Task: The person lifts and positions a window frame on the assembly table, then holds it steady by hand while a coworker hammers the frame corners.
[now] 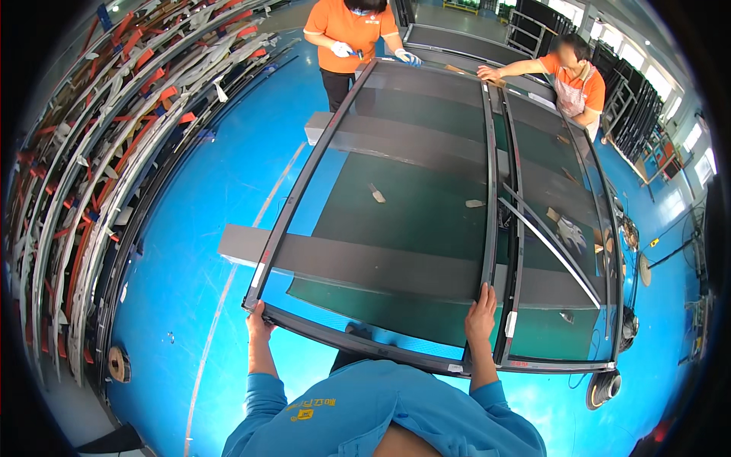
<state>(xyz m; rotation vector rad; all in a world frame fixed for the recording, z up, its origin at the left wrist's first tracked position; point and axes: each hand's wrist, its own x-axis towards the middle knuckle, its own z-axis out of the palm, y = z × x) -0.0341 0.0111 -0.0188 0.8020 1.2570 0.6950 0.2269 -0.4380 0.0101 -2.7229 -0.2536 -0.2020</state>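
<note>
A large dark metal frame (292, 199) with see-through mesh-like panels lies flat in front of me. Its near left corner is in my left hand (260, 323), whose fingers close round the edge. My right hand (480, 318) grips the upright bar near the frame's right end, fingers bent over it. Close beside that bar, a second dark frame (515, 259) lies to the right. Two loose pale strips (553, 251) cross it at a slant. Grey padded beams (327, 251) run beneath the frames, above a green surface (396, 202).
Two co-workers in orange shirts, one gloved (356, 30) and one reaching over (571, 80), stand at the far side. A rack of long profiles (84, 175) fills the left. Gloves (571, 233) lie at right. Rolls (604, 388) (119, 364) sit on the blue floor.
</note>
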